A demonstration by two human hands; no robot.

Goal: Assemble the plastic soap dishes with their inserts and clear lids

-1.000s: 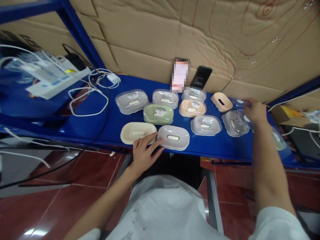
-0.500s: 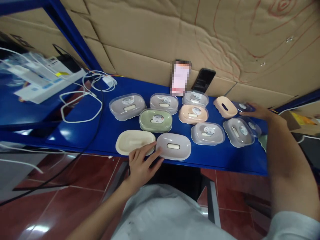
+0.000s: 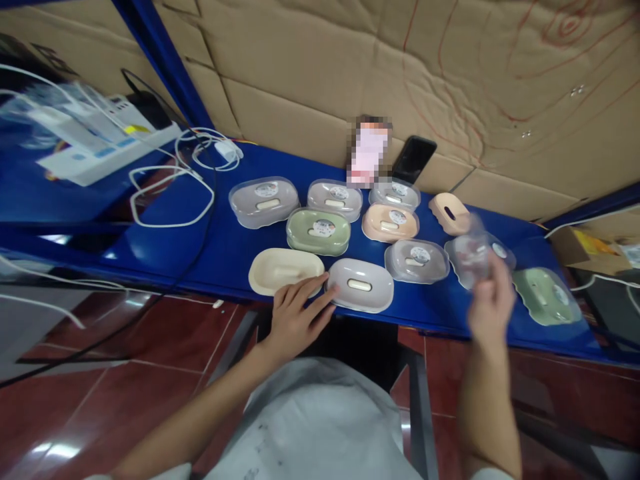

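My left hand rests at the shelf's front edge, fingers stretched out and a little apart. Its fingertips touch the meeting rims of an open cream soap dish and a grey soap dish insert with a white centre piece. Over on the right, my right hand, smeared by motion, grips a clear plastic lid. That lid is in front of a covered grey soap dish, partly hiding it. Just behind stands a peach soap dish part with an oval slot, uncovered.
Covered grey, green and peach soap dishes stand close together mid-shelf. Another green dish sits far right. Two phones lean on the cardboard wall. Cables and a power strip occupy the left.
My right hand has come back toward me and left from the shelf's far right, bringing the clear lid. My left hand stays at the two front dishes. The view has shifted slightly.
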